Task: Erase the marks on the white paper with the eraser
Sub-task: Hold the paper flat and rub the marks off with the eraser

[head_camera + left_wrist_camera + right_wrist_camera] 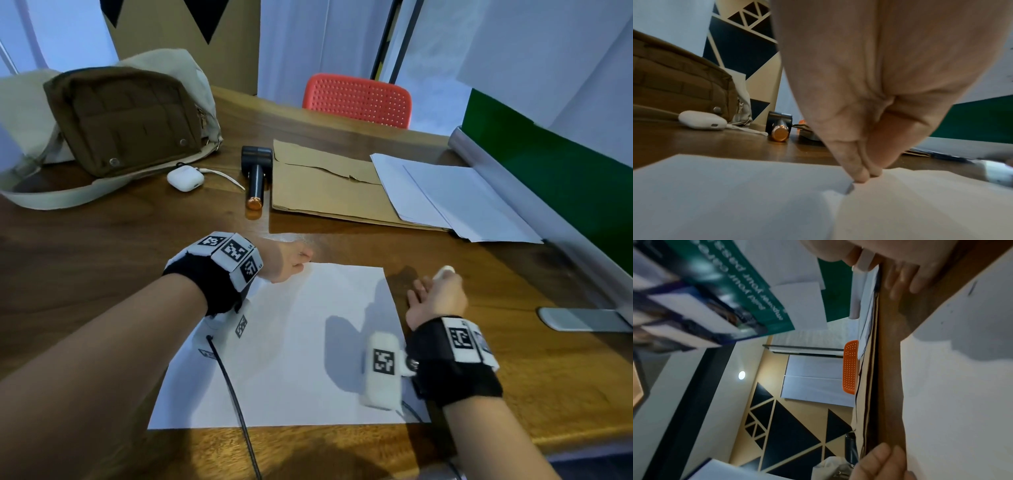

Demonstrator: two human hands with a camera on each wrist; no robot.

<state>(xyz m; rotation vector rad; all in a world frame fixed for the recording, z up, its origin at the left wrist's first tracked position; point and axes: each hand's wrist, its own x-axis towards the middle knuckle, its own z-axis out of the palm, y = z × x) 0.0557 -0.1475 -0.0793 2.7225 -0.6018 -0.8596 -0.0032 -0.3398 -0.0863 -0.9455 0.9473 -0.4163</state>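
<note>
The white paper [301,342] lies flat on the wooden table [102,257] in front of me. My left hand [291,260] is at its far left corner, and the left wrist view shows the fingertips [863,175] pressing down on the sheet [735,194]. My right hand [435,291] hovers just past the paper's right edge and pinches a small white eraser [445,272] between thumb and fingers. The right wrist view shows the eraser [864,262] off the sheet and a few faint dark marks [971,288] on the paper [962,386].
A brown bag [126,120], a white earbud case [185,178] and a black-and-copper cylinder [255,178] lie at the back left. A brown envelope [318,185] and loose white sheets [452,195] lie behind the paper. A green board [565,171] stands along the right.
</note>
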